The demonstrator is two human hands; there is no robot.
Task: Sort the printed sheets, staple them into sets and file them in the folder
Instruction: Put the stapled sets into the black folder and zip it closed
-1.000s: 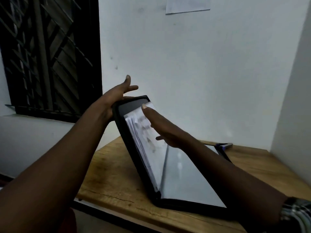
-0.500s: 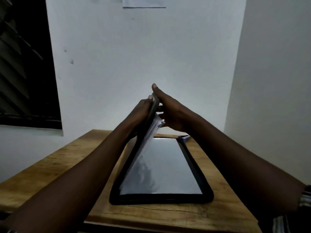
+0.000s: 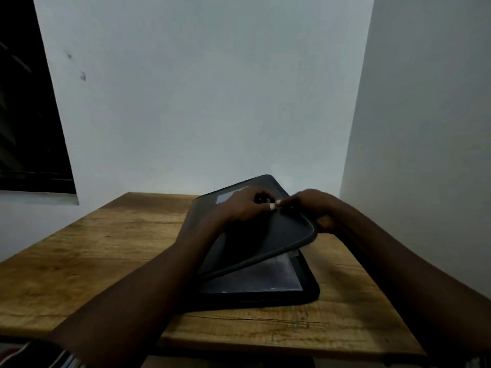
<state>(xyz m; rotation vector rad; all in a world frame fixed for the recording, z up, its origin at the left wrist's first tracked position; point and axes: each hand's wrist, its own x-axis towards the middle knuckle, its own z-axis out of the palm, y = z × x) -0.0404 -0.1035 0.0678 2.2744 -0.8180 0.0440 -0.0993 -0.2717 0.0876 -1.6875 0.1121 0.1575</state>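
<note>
The folder [image 3: 279, 232] lies on the wooden desk [image 3: 106, 261], a little toward 1 o'clock from its middle, with the spine at 9 o'clock and the free edge at 3 o'clock. Its black cover slants low over the base, with a wedge of gap left at the 4 o'clock corner, where a glossy clear sleeve [image 3: 252, 282] shows inside.

The cover looks like stiff, padded board with a piped rim. It should be light enough for one hand and rigid enough to swing as a single slab, but the matte skin offers little purchase on the flat. The rim along the free edge is the sensible place to take it, with fingers above and thumb below. The filed sheets are the soft part and would crease if caught at the edge.

The right hand [image 3: 316, 211] has that hold. Its fingers are curled over the cover's 3 o'clock rim and the thumb is tucked beneath. The left hand [image 3: 243, 208] rests on top of the cover toward 12 o'clock with its fingers bent. Through the motion blur I cannot tell whether it grips anything or merely presses.

Half a second ago the cover stood nearly upright between both hands, and white sheets bulged from under it. Now it has swung down almost shut, the sheets are out of sight, and the hands have dropped with it. The view has also tipped lower, so the paper pinned on the wall at 12 o'clock has left the frame.
</note>
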